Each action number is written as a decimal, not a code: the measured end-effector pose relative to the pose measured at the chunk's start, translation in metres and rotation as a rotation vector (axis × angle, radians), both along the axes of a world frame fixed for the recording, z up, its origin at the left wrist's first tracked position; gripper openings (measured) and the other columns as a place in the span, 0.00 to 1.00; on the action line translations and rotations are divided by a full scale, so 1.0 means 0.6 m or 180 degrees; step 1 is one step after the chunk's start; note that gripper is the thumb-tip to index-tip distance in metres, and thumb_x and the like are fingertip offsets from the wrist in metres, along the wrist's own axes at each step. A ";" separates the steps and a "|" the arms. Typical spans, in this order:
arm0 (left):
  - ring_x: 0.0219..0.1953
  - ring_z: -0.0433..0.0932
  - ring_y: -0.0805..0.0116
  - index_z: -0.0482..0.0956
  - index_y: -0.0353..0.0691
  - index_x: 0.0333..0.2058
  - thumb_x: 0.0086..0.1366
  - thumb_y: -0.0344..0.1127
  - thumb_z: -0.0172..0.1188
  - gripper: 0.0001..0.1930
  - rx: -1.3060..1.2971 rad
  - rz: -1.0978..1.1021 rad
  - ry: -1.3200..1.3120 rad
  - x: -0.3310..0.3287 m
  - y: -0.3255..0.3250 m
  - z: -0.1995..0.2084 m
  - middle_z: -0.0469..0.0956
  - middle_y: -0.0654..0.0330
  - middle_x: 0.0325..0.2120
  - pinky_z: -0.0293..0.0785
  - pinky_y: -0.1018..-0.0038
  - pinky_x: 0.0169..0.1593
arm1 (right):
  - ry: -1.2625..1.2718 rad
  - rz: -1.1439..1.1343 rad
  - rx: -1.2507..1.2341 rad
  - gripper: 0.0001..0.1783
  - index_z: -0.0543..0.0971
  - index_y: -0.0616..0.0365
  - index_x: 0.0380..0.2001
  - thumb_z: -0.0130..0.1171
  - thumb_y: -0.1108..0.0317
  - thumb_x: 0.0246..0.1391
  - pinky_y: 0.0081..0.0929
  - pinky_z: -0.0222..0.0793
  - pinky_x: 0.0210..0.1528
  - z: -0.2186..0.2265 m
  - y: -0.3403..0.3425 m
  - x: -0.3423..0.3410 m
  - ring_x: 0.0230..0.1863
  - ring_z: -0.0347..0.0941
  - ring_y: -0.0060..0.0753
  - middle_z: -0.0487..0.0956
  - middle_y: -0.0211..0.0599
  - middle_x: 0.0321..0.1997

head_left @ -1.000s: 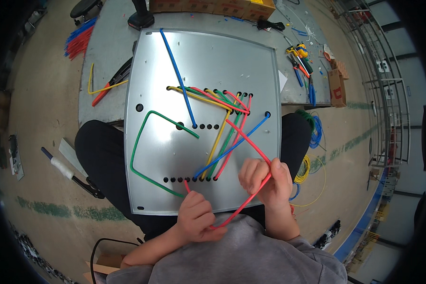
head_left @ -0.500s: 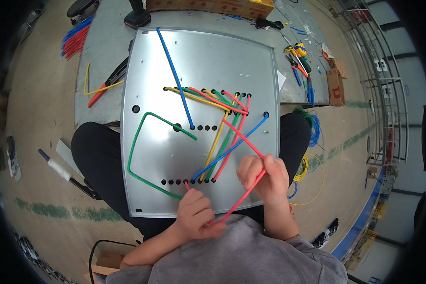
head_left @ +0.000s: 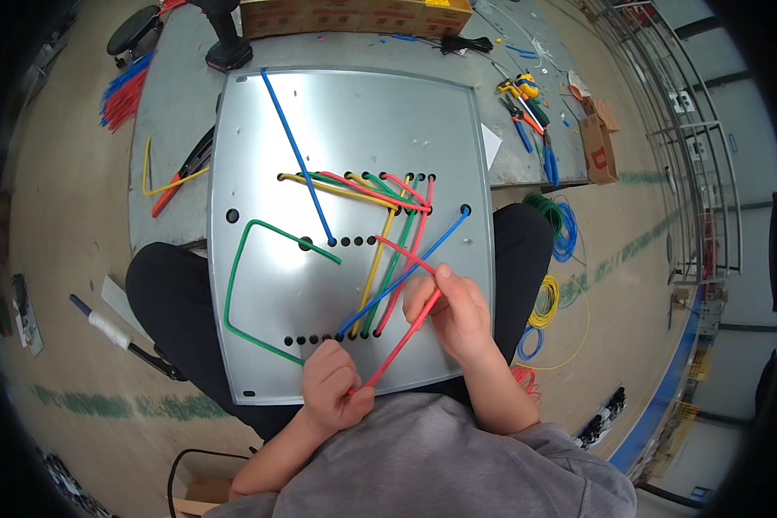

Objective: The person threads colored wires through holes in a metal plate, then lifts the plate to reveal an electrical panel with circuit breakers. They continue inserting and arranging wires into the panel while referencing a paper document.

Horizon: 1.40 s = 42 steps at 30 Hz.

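Note:
A grey metal panel [head_left: 432, 108] with rows of round black holes lies across my lap. Both my hands are closed on one bent red wire [head_left: 400, 347]. My right hand [head_left: 457, 318] pinches it at a bend, and its far end reaches the rightmost hole of the short middle row; whether it is inside, I cannot tell. Low on the panel, my left hand [head_left: 332, 386] grips the wire's near part by the bottom row, hiding its other end. A bent green wire [head_left: 230, 293] lies loose, one end running to my left hand. A blue wire [head_left: 403, 273] crosses other wires threaded through holes.
Behind the panel, a grey table [head_left: 319, 50] bears a cordless power tool [head_left: 226, 43], cardboard boxes [head_left: 354, 19], pliers [head_left: 518, 129] and a red-handled cutter [head_left: 168, 198]. Wire coils [head_left: 544, 302] lie on the floor at right. A long tool with a white-wrapped handle [head_left: 108, 318] is at left.
The red wire's far end has moved left and down to the middle row's last hole, with my right hand following. The red tip above my left hand is now hidden. The view has shifted slightly.

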<state>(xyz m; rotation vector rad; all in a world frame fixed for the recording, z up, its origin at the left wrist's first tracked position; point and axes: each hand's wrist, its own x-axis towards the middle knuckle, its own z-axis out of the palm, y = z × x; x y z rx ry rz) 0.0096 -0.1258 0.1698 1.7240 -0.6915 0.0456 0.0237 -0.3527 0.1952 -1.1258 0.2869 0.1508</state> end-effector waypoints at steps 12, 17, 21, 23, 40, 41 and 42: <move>0.20 0.62 0.58 0.65 0.39 0.18 0.73 0.45 0.63 0.27 -0.0170 0.0097 -0.0103 -0.003 0.001 -0.003 0.62 0.58 0.17 0.55 0.64 0.25 | -0.0180 0.0284 0.0136 0.40 0.84 0.68 0.28 0.32 0.50 0.82 0.29 0.72 0.41 -0.009 -0.002 0.004 0.30 0.75 0.32 0.82 0.44 0.27; 0.20 0.62 0.58 0.64 0.37 0.19 0.77 0.47 0.58 0.28 -0.0402 0.0303 0.0111 -0.005 -0.001 -0.003 0.63 0.57 0.18 0.55 0.64 0.25 | -0.0166 0.0335 0.0120 0.40 0.83 0.67 0.27 0.33 0.48 0.82 0.30 0.72 0.38 -0.003 0.004 0.015 0.29 0.75 0.32 0.81 0.44 0.26; 0.21 0.63 0.58 0.64 0.36 0.20 0.80 0.48 0.53 0.29 -0.0503 0.0453 0.0267 -0.006 0.002 0.002 0.63 0.56 0.18 0.55 0.65 0.26 | -0.0135 0.0396 0.0083 0.42 0.82 0.65 0.25 0.35 0.43 0.81 0.30 0.69 0.35 -0.003 0.019 0.033 0.26 0.72 0.33 0.80 0.44 0.25; 0.21 0.63 0.59 0.63 0.35 0.20 0.81 0.48 0.52 0.30 -0.0717 0.0588 0.0266 -0.010 0.000 -0.010 0.63 0.56 0.19 0.55 0.66 0.26 | -0.0092 0.0443 0.0159 0.42 0.83 0.65 0.25 0.34 0.42 0.81 0.30 0.69 0.35 0.002 0.029 0.044 0.27 0.73 0.33 0.80 0.43 0.25; 0.23 0.62 0.59 0.64 0.34 0.23 0.79 0.37 0.52 0.22 -0.0208 0.0539 0.1061 0.005 0.019 0.006 0.63 0.55 0.21 0.55 0.63 0.28 | 0.0055 0.0337 -0.0206 0.42 0.82 0.62 0.23 0.34 0.43 0.82 0.25 0.71 0.31 -0.029 0.042 0.085 0.23 0.74 0.24 0.79 0.34 0.21; 0.24 0.62 0.58 0.64 0.33 0.24 0.78 0.34 0.53 0.21 -0.0015 0.0450 0.1297 0.015 0.018 0.016 0.63 0.55 0.21 0.55 0.62 0.29 | 0.0569 0.0322 -0.0352 0.41 0.82 0.62 0.22 0.39 0.42 0.81 0.23 0.68 0.26 -0.028 0.030 0.082 0.18 0.71 0.22 0.77 0.33 0.17; 0.25 0.63 0.56 0.65 0.33 0.24 0.77 0.33 0.53 0.19 0.0234 0.0431 0.1118 0.021 0.013 0.022 0.62 0.54 0.22 0.56 0.62 0.30 | 0.0680 0.0382 -0.0560 0.40 0.81 0.62 0.21 0.41 0.42 0.80 0.23 0.66 0.24 -0.032 0.019 0.080 0.17 0.69 0.21 0.76 0.32 0.15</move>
